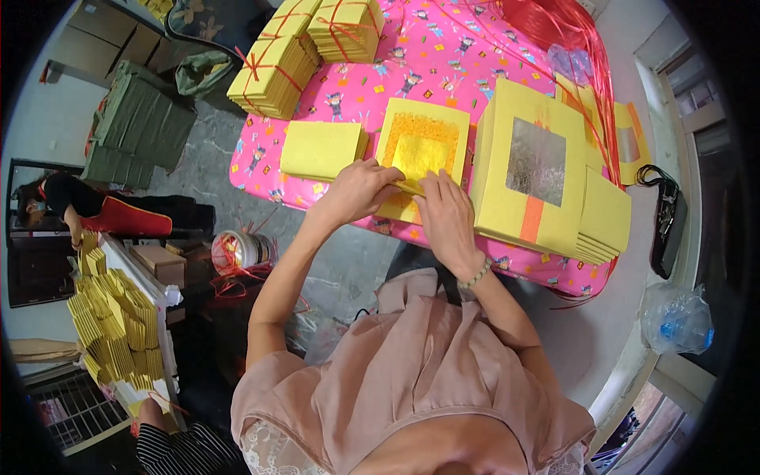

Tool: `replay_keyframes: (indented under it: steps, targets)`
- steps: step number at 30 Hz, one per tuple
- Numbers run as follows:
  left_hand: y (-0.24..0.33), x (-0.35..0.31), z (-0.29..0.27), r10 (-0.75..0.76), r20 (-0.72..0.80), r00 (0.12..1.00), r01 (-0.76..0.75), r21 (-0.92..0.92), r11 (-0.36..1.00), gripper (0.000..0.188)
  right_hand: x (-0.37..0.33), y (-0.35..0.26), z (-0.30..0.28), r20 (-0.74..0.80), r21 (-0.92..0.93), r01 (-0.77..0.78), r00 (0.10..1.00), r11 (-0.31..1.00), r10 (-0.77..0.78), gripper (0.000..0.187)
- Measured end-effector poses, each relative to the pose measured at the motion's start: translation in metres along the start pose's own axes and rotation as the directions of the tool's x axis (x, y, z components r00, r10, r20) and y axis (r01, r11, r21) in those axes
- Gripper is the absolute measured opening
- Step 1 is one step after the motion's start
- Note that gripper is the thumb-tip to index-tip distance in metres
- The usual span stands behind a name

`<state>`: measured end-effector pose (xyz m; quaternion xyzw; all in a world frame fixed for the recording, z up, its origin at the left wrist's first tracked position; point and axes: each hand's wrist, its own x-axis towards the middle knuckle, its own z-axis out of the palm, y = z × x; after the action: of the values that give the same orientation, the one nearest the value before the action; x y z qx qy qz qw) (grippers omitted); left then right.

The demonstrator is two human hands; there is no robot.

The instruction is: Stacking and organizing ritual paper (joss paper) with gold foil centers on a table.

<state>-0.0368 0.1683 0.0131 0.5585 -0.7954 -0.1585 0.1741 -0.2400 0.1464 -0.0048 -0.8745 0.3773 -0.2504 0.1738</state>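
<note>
In front of me lies a small stack of yellow paper sheets (pixel 435 119) with an orange printed border and a bright yellow middle. The near part of its top sheet is lifted and rolled into a fold (pixel 409 188). My left hand (pixel 356 190) pinches the left end of that fold, fingers bent. Closed on the right end is my right hand (pixel 448 222), a beaded bracelet round the wrist. To the left sits a low pile of folded yellow paper (pixel 321 149). A tall stack of yellow paper with a silver square (pixel 537 158) stands to the right.
Yellow bundles tied with red string (pixel 273 71) stand at the table's far left. Red plastic strands (pixel 554 28) hang down its right side. The pink patterned cloth (pixel 443 47) covers the table. A bucket (pixel 241 252) stands on the floor; another person (pixel 119 210) works at left.
</note>
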Motion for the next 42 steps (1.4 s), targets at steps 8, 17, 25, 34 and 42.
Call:
replay_keyframes:
  steps: [8,17,25,34,42]
  targets:
    - [-0.021,0.045,-0.033,-0.032,0.253,0.967,0.046,-0.051,0.998,0.017,-0.012,-0.014,-0.002,-0.205,0.168,0.230,0.959,0.959,-0.194,0.030]
    - [-0.048,0.118,-0.055,-0.062,0.351,0.934,0.073,-0.018,0.997,0.031,0.017,0.006,0.030,-0.076,-0.088,0.081,0.993,0.993,-0.088,0.058]
    - [-0.090,0.152,-0.020,-0.011,0.250,0.968,0.031,-0.074,0.997,0.031,0.039,0.018,0.052,-0.056,-0.092,0.005,0.998,0.996,-0.011,0.074]
    - [-0.099,0.156,-0.008,-0.079,0.229,0.970,0.106,-0.108,0.988,0.028,0.047,0.016,0.061,-0.068,-0.079,-0.028,0.997,0.997,0.022,0.078]
    - [-0.107,0.159,-0.002,-0.083,0.206,0.975,0.123,-0.193,0.973,0.026,0.050,0.015,0.064,-0.050,-0.098,-0.082,0.996,0.992,0.077,0.077]
